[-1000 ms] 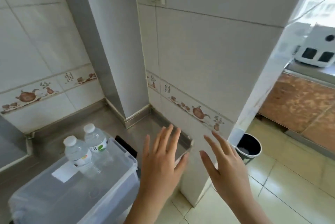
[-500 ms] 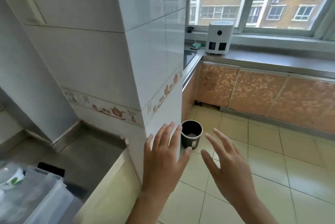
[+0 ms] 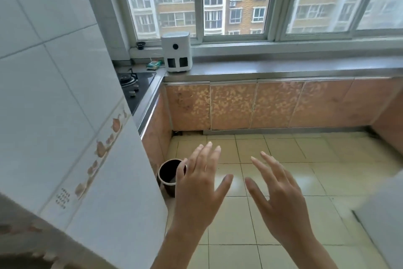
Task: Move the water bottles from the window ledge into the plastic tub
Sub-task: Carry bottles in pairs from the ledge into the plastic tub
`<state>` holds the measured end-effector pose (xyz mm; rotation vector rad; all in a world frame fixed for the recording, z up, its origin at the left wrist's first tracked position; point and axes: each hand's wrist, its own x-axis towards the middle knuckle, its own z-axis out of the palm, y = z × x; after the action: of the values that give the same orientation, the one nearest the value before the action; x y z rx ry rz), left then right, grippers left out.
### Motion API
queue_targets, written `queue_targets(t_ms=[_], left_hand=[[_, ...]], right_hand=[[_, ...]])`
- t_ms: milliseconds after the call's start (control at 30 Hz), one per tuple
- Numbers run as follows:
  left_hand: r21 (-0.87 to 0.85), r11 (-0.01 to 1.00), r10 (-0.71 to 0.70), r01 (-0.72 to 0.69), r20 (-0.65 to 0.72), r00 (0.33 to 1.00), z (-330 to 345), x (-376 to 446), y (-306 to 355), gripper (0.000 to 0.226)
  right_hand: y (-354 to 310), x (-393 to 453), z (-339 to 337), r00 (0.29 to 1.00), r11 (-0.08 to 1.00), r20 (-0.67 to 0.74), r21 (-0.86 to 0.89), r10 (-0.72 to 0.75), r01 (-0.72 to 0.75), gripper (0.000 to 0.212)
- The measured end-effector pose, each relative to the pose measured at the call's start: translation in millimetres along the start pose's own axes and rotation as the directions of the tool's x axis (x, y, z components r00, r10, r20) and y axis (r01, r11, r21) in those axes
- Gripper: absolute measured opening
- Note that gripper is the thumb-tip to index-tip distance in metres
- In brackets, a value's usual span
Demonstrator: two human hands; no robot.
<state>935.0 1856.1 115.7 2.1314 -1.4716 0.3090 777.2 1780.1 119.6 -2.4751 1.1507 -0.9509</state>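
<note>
My left hand and my right hand are both raised in front of me over the floor, fingers spread, holding nothing. The window ledge runs along the back under the window, above a grey counter. No water bottle shows on the ledge or counter in this view. The plastic tub is out of view.
A white tiled pillar fills the left side. A white appliance stands on the counter's left end, next to a gas hob. A dark bin sits on the tiled floor by the pillar. Orange cabinet doors line the back.
My view has swung right, away from the tub with two bottles, past the pillar and onto the window and counter. Both hands stay open and empty.
</note>
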Motion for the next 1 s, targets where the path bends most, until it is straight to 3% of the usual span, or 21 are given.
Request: queue_targets(t_ms=[300,567,1000], left_hand=[[-0.104,0.973,0.217,-0.206,0.107,0.970,82,126,17,0.064],[-0.207,0.912,0.384,-0.355,0.123,0.915,151,205,58,0.063],[-0.252,0.854,0.498,-0.456,0.135,0.857,284,363,177,0.064]], right_hand=[[66,87,11,0.977,0.978,-0.145,-0.116,0.155,-0.172,0.052],[138,134,6,0.928,0.929,-0.222,-0.153,0.300,-0.337,0.052],[313,253,-17,0.881,0.886,-0.274,-0.153,0.387,-0.437,0.053]])
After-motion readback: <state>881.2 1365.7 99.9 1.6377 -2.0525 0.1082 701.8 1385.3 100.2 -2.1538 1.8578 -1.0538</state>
